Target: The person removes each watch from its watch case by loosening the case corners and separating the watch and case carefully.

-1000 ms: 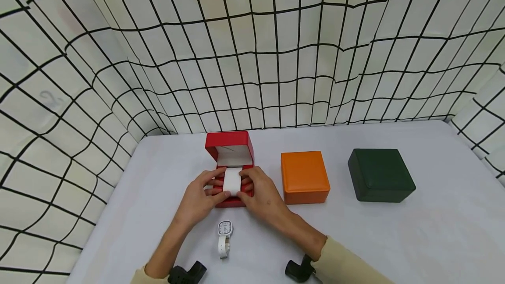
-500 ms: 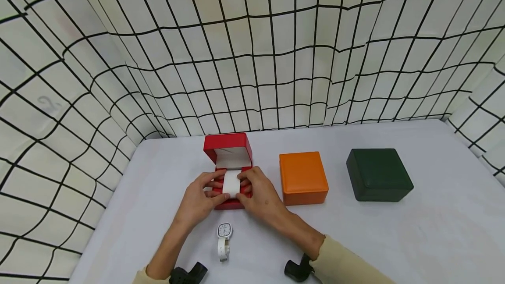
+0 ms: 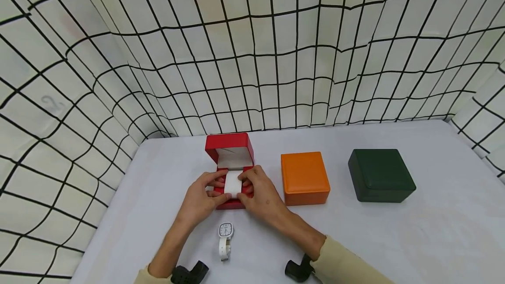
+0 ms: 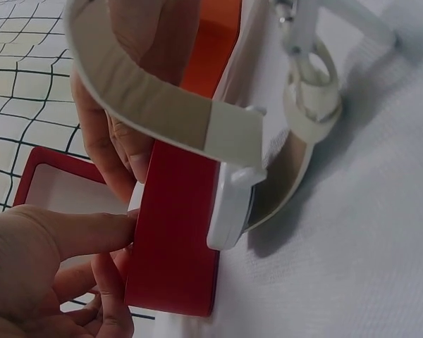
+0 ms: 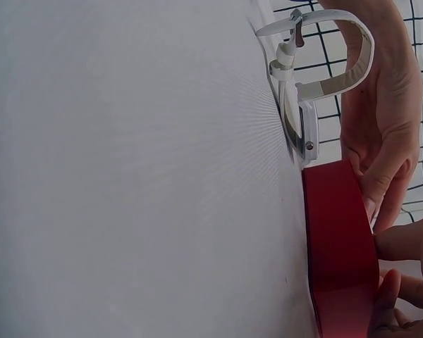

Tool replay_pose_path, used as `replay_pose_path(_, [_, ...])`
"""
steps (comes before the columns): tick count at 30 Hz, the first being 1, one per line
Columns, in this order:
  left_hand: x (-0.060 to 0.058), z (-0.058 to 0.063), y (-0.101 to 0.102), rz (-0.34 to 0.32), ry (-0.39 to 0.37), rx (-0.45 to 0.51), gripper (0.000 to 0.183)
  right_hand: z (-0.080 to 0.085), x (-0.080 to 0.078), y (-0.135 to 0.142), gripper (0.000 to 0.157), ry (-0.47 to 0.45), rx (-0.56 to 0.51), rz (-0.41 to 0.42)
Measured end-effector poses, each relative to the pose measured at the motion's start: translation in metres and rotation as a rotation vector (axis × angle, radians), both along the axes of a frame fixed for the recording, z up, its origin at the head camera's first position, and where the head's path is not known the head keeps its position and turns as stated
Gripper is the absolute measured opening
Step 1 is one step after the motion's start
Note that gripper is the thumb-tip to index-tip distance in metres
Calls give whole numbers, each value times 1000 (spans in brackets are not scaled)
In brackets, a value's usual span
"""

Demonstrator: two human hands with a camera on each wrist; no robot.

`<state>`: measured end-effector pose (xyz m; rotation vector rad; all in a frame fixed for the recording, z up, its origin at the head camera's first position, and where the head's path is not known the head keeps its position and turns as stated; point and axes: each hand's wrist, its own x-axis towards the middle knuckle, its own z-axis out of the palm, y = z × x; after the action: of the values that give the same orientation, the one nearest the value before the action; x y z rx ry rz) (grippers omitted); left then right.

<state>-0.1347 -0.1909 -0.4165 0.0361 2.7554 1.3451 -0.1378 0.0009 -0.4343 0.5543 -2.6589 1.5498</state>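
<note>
A red watch box [image 3: 229, 140] stands with its lid raised at the back of the table. Inside it is a white watch cushion [image 3: 233, 184]. My left hand [image 3: 199, 198] holds the cushion's left side, thumb at the front edge and index finger at the back. My right hand [image 3: 262, 194] grips the right side the same way. The fingers lower in the box are partly hidden. In front of the box lies a white wristwatch [image 3: 225, 240], its dial up and strap toward me; the left wrist view shows the watch [image 4: 234, 204] close to the box's red front wall [image 4: 176, 239].
To the right of the red box sits a closed orange box [image 3: 305, 176]. Farther right is a closed dark green box [image 3: 380, 174]. A white cloth covers the table [image 3: 355, 240]. Black netting [image 3: 276, 51] over white panels encloses the back and sides.
</note>
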Motion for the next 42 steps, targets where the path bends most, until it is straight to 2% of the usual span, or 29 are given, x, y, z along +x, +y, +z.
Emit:
replay_pose_path(11, [0, 1, 1, -6, 15, -35, 59, -1, 0, 2, 29, -4, 2, 16])
replay_pose_path(17, [2, 2, 2, -9, -3, -39, 59, 1, 2, 5, 28, -23, 6, 23])
replay_pose_path(23, [3, 6, 6, 21, -17, -37, 50, 6, 3, 10, 30, -59, -10, 24])
replay_pose_path(28, [4, 8, 12, 66, 52, -41, 38, 12, 3, 16, 30, -79, -50, 4])
replay_pose_path(33, [6, 8, 20, 78, 127, 9, 32, 17, 7, 21, 31, -99, -110, -1])
replay_pose_path(42, [9, 14, 33, 80, 127, 76, 29, 34, 12, 31, 36, -115, -183, -22])
